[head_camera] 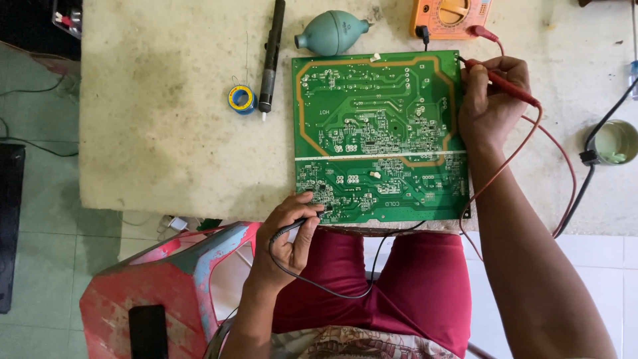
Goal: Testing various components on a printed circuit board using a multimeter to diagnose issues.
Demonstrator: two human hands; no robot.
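1. board (379,133): one green circuit board, solder side up, flat on the table (166,133) at its near edge.
2. left hand (289,233): clenched on the black probe (302,224); the tip meets the board's near left corner.
3. right hand (492,103): clenched on the red probe (502,83); the tip sits at the board's far right edge. whether it touches a pad cannot be told.
4. meter (452,16): one orange multimeter, just beyond the board's far right corner. both leads run to it, the red one looping off the table's near edge.
5. technique, as a judgement: each probe is best held like a pen, tip steady on a single joint and clear of its neighbours, with the wrists rested on the table and the slack leads kept off the board.
6. count of other items: one teal blower (332,32) beyond the board; one black iron (271,56) and one solder spool (241,98) to the far left of it; one small tin (617,141) to the right; one red stool (166,286) near left, carrying one dark phone (147,330).
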